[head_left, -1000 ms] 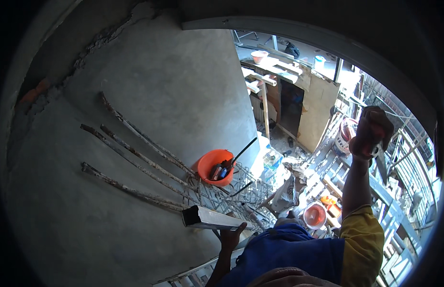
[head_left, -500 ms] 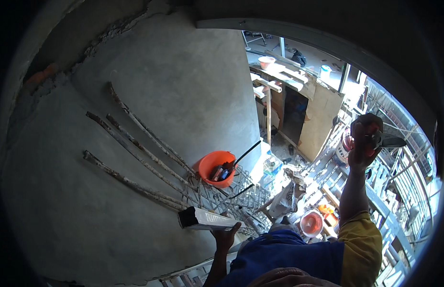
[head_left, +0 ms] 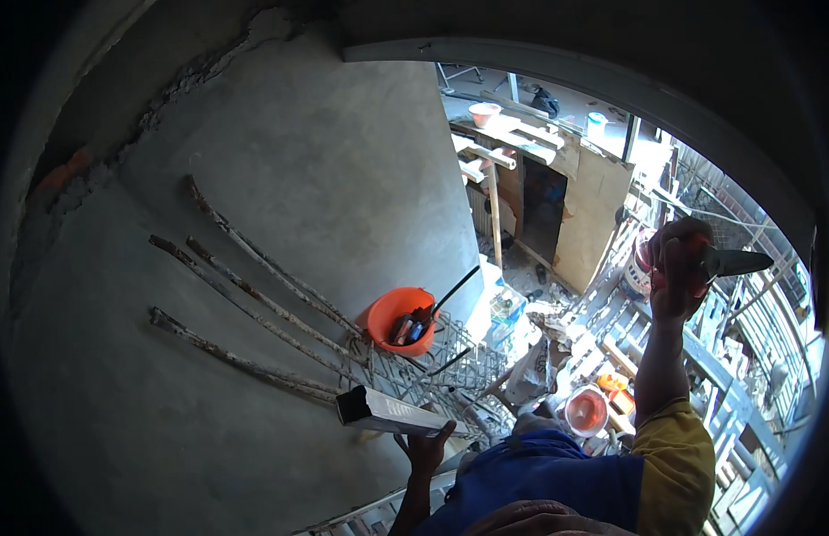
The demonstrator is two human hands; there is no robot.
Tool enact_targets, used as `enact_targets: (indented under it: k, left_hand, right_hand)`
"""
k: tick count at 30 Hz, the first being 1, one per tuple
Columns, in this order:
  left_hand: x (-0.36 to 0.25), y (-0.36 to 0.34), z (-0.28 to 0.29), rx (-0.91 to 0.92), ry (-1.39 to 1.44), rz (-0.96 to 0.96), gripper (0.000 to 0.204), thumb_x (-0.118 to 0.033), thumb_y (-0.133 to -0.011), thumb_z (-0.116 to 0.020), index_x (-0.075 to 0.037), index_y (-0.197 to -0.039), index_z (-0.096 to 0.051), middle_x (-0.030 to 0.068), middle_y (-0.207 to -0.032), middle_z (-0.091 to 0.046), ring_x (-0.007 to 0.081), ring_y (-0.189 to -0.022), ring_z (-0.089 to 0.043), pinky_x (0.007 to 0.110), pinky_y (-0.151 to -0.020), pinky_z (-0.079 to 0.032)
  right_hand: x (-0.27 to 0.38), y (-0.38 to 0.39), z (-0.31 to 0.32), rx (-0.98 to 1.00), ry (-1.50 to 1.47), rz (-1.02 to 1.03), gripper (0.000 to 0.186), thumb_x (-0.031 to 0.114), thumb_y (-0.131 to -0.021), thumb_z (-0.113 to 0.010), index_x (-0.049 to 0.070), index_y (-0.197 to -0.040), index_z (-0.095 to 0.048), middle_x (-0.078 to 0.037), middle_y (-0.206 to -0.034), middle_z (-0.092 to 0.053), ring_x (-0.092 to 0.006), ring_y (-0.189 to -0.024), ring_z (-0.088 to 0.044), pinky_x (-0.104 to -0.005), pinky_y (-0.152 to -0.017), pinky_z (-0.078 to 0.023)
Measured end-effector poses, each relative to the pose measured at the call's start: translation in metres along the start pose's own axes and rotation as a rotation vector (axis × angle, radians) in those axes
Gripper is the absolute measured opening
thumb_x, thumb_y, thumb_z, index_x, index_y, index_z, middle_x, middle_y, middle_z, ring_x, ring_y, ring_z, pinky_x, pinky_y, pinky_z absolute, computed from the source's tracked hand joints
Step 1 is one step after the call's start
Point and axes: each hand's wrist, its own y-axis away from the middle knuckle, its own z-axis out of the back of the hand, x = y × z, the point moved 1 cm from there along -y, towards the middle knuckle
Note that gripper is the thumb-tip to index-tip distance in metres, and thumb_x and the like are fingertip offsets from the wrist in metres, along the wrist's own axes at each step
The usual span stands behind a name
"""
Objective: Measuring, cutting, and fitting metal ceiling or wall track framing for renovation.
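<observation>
My left hand [head_left: 426,449] is wrapped round the underside of a hollow rectangular metal bar [head_left: 395,414], pale on its side with a dark open end toward the wall. My right hand [head_left: 672,281] is raised at the right, arm stretched out. It is closed round the reddish handle of a trowel [head_left: 741,263], whose pointed grey blade sticks out to the right. Smooth grey plaster covers the wall [head_left: 343,170] on the left.
Several crusted rods [head_left: 245,357] stick out along the wall. An orange bucket [head_left: 376,314] with tools rests by wire mesh [head_left: 459,344]. Below lie an orange-rimmed pail [head_left: 586,411], a sack [head_left: 529,375] and scattered planks. A dark beam [head_left: 522,52] crosses overhead.
The whole view has shifted slightly. My right hand has turned a little, and the trowel's blade shows longer and more pointed. The bar stays in my left hand.
</observation>
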Motion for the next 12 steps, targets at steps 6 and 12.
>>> enact_targets:
  k: [6,12]
  left_hand:
    - [-0.023,-0.011,-0.017,0.054,0.269,0.063,0.064,-0.032,-0.08,-0.08,0.009,-0.122,-0.053,0.0149,-0.094,-0.064,0.0255,-0.089,-0.063,0.039,-0.082,-0.049]
    - [-0.039,-0.028,-0.044,0.127,0.174,0.051,0.056,-0.029,-0.082,-0.079,0.0,-0.123,-0.055,0.0135,-0.097,-0.06,0.0242,-0.092,-0.059,0.038,-0.088,-0.046]
  right_hand:
    - [-0.012,0.014,0.023,0.086,0.486,0.053,0.02,0.003,-0.085,-0.062,0.002,-0.103,-0.053,-0.005,-0.09,-0.054,-0.0115,-0.08,-0.05,-0.0269,-0.073,-0.04]
    - [0.007,-0.017,0.044,0.14,0.243,0.419,0.023,0.015,-0.091,-0.063,0.005,-0.105,-0.049,-0.006,-0.087,-0.051,-0.0162,-0.075,-0.048,-0.0326,-0.071,-0.043]
